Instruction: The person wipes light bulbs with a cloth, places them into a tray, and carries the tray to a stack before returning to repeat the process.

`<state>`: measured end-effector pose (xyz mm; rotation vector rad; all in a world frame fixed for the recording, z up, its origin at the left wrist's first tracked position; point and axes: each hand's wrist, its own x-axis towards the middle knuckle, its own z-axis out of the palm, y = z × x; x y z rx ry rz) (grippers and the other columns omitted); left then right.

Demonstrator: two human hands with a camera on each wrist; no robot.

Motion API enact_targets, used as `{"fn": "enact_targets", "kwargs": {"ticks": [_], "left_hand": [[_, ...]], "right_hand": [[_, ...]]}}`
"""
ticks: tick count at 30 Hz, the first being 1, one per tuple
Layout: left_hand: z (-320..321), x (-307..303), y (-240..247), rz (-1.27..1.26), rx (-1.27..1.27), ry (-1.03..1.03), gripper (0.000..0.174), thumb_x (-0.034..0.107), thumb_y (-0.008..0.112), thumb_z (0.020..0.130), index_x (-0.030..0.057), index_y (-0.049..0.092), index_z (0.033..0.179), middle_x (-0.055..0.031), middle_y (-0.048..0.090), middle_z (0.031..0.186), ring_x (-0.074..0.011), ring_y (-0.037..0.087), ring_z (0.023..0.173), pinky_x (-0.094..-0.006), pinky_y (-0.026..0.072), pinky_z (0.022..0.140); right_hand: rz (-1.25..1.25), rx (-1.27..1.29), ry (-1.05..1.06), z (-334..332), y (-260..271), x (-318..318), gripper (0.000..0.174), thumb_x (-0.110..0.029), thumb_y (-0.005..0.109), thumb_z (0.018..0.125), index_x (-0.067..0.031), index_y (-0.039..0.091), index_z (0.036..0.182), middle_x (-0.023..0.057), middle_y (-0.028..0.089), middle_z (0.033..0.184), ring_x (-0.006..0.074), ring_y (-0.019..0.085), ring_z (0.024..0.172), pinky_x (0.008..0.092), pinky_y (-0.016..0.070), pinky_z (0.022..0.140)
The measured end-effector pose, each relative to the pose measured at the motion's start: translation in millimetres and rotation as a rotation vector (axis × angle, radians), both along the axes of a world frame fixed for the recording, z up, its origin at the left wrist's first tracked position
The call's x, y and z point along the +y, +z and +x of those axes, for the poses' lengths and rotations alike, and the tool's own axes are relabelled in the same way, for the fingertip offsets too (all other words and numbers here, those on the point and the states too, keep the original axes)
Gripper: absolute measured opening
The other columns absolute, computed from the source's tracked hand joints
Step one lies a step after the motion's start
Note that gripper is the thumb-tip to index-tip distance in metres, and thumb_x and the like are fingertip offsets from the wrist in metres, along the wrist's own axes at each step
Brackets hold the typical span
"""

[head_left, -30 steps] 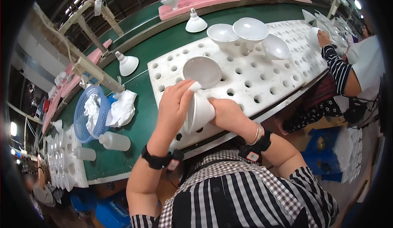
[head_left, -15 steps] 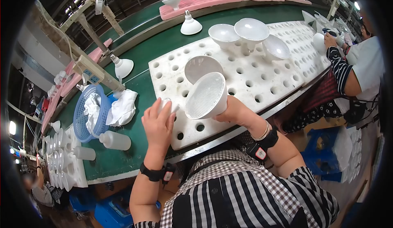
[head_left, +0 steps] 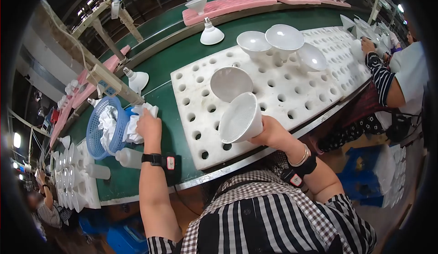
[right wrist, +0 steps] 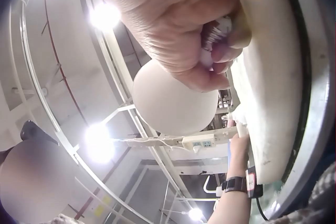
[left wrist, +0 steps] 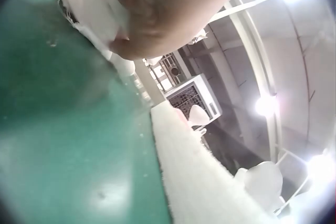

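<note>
A white cone-shaped lamp [head_left: 240, 118] is tilted above the front of the holed white board [head_left: 189, 137], its textured round face toward the head camera. My right hand [head_left: 273, 134] holds it from behind; in the right wrist view the fingers [right wrist: 210, 74] curl round its threaded metal base [right wrist: 218, 34]. At the left, my left hand [head_left: 149, 125] grips white cloth [head_left: 132, 130] beside the blue basket [head_left: 93, 133]; its fingertips are partly hidden. Another lamp [head_left: 231, 84] stands face-up in the board just behind the held one.
Several lamps [head_left: 284, 37] stand farther back on the board. Two lamps lie face-down on the green table [head_left: 159, 76], one [head_left: 212, 34] behind the board. White bottles [head_left: 129, 158] stand front left, near a rack of lamps [head_left: 68, 176]. Another person [head_left: 388, 85] works at the right.
My left hand has moved from the lamp leftward to the cloth by the basket. The right hand keeps the lamp, now turned with its face toward the head camera and shifted slightly right.
</note>
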<state>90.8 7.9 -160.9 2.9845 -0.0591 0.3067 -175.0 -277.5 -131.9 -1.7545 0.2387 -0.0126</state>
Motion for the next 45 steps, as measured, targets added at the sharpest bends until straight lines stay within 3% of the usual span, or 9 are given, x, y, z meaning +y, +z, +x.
{"fn": "enact_targets", "kwargs": {"ticks": [4,6,10,14,24,30,36,38,45], "left_hand": [[0.1,0.1,7.5,-0.161,-0.103,-0.162,0.041,0.014,0.063,0.077,0.0041,0.062,0.117,-0.0174,0.068,0.098,-0.0356,0.065,0.092,-0.0448,0.0494,0.083],[-25.7,-16.2,35.4,-0.681,-0.208,-0.305,0.036,0.010,0.060,0.077,0.0013,0.062,0.112,-0.0157,0.068,0.098,-0.0313,0.065,0.090,-0.0388,0.0496,0.082],[-124.4,-55.3,84.1,-1.097,-0.017,-0.656,0.035,0.002,0.062,0.069,0.0023,0.064,0.105,-0.0106,0.065,0.093,-0.0218,0.060,0.090,-0.0335,0.0469,0.083],[-164.3,-90.4,107.8,-0.583,-0.257,-1.294,0.053,0.006,0.068,0.057,0.0089,0.065,0.110,-0.0096,0.065,0.106,-0.0346,0.055,0.105,-0.0436,0.0447,0.091],[-146.4,-98.7,52.0,-1.101,0.343,-0.788,0.038,0.014,0.062,0.084,-0.0001,0.059,0.119,-0.0179,0.062,0.112,-0.0353,0.060,0.100,-0.0372,0.0461,0.089],[-196.7,-87.6,83.9,-0.621,-0.419,-1.190,0.046,0.011,0.066,0.069,0.0055,0.063,0.115,-0.0133,0.062,0.115,-0.0329,0.058,0.103,-0.0410,0.0425,0.089],[-146.8,-95.5,63.6,-0.789,-0.171,-1.140,0.044,0.017,0.070,0.071,0.0056,0.064,0.113,-0.0130,0.065,0.109,-0.0321,0.059,0.101,-0.0397,0.0445,0.089],[-135.8,-98.3,51.0,-1.000,0.120,-0.854,0.036,0.014,0.066,0.079,0.0055,0.063,0.114,-0.0143,0.065,0.107,-0.0330,0.059,0.100,-0.0394,0.0449,0.089],[-134.6,-85.6,59.1,-0.760,-0.323,-0.797,0.032,0.014,0.064,0.086,0.0043,0.061,0.116,-0.0136,0.063,0.112,-0.0296,0.059,0.103,-0.0378,0.0426,0.091]], "right_hand": [[-0.101,0.009,-0.010,6.9,-2.3,1.5,0.045,-0.017,0.071,0.070,-0.0028,0.063,0.111,0.0130,0.070,0.097,0.0239,0.066,0.089,0.0322,0.0492,0.082],[-0.163,0.062,-0.024,11.2,-0.2,4.0,0.046,-0.021,0.071,0.069,-0.0034,0.064,0.110,0.0157,0.070,0.094,0.0285,0.067,0.089,0.0337,0.0499,0.081],[-0.316,0.192,0.023,24.2,23.3,14.6,0.046,-0.014,0.074,0.070,-0.0016,0.063,0.112,0.0125,0.070,0.100,0.0201,0.066,0.091,0.0318,0.0496,0.082],[-0.410,-0.081,0.036,34.1,-12.0,23.5,0.041,-0.022,0.074,0.070,-0.0057,0.065,0.107,0.0167,0.069,0.094,0.0315,0.066,0.086,0.0359,0.0511,0.078],[-0.345,-0.140,0.018,17.6,-5.4,21.9,0.033,-0.018,0.071,0.069,-0.0044,0.064,0.098,0.0199,0.067,0.089,0.0381,0.063,0.086,0.0424,0.0504,0.076],[-0.345,-0.262,0.004,35.2,-19.2,23.5,0.034,-0.024,0.071,0.073,-0.0063,0.064,0.102,0.0203,0.067,0.091,0.0362,0.065,0.089,0.0416,0.0514,0.078],[-0.504,-0.187,0.045,19.3,-9.3,25.8,0.029,-0.019,0.071,0.072,-0.0077,0.064,0.098,0.0163,0.068,0.092,0.0371,0.064,0.086,0.0433,0.0510,0.075],[-0.507,-0.296,0.162,15.2,-4.9,24.1,0.029,-0.017,0.071,0.071,-0.0076,0.063,0.097,0.0165,0.067,0.090,0.0364,0.064,0.085,0.0424,0.0513,0.074],[-0.563,-0.083,0.027,8.8,16.3,14.4,0.046,-0.010,0.070,0.070,-0.0067,0.058,0.115,0.0187,0.066,0.095,0.0358,0.064,0.088,0.0400,0.0506,0.076]]}}
